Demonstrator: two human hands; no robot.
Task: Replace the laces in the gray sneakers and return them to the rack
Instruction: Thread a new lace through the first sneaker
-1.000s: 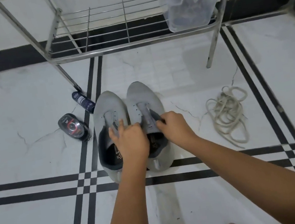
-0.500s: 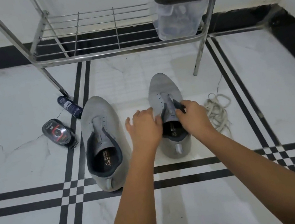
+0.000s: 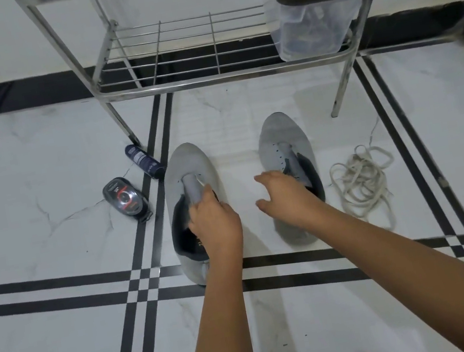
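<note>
We are keeping our hands apart. Our left hand [image 3: 216,225] is curling its fingers over the tongue of the left sneaker [image 3: 191,164], gripping it at the shoe's opening. Our right hand [image 3: 286,194] is hovering with fingers spread, holding nothing, over the inner edge of the right sneaker [image 3: 279,136]. Both sneakers are standing on the floor [image 3: 68,344], toes pointing to twelve o'clock toward the rack [image 3: 222,76]. The loose laces [image 3: 358,181] are lying at three o'clock of the right sneaker. A dark bottle [image 3: 144,161] and a black polish case [image 3: 126,199] are lying between nine and eleven o'clock of the left sneaker.
</note>
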